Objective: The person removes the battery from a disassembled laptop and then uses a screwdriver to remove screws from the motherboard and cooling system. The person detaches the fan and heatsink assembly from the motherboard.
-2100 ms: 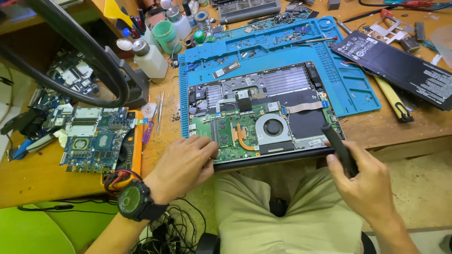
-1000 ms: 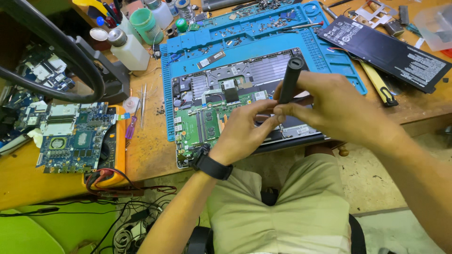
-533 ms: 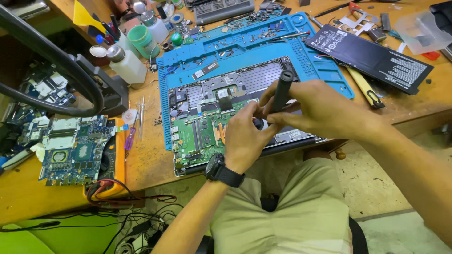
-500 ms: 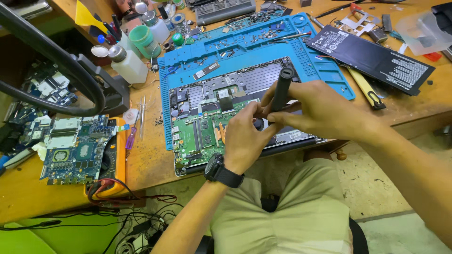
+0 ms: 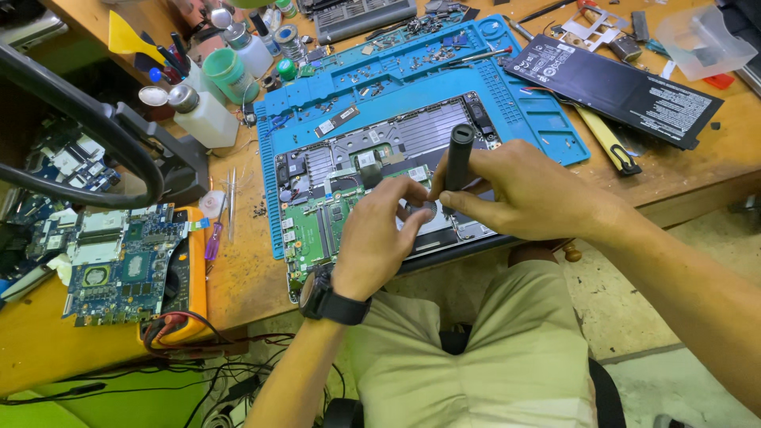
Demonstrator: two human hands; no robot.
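Head: screwdriver [image 5: 458, 155] upright btwn right hand [image 5: 529, 192] fingers [image 5: 476, 208].

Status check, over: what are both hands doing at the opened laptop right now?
Right hand grips dark electric screwdriver, upright. Left hand fingers pinch at its tip. Both over opened laptop on blue mat. Nothing in the way.

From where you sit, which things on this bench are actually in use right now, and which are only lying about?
In use:
- dark cylindrical driver, gripped by the right hand
- left hand pinching at its tip
- opened laptop under both hands
- blue work mat

Lying about:
- flat black battery
- loose circuit board
- white bottle
- yellow-handled tool
- tweezers
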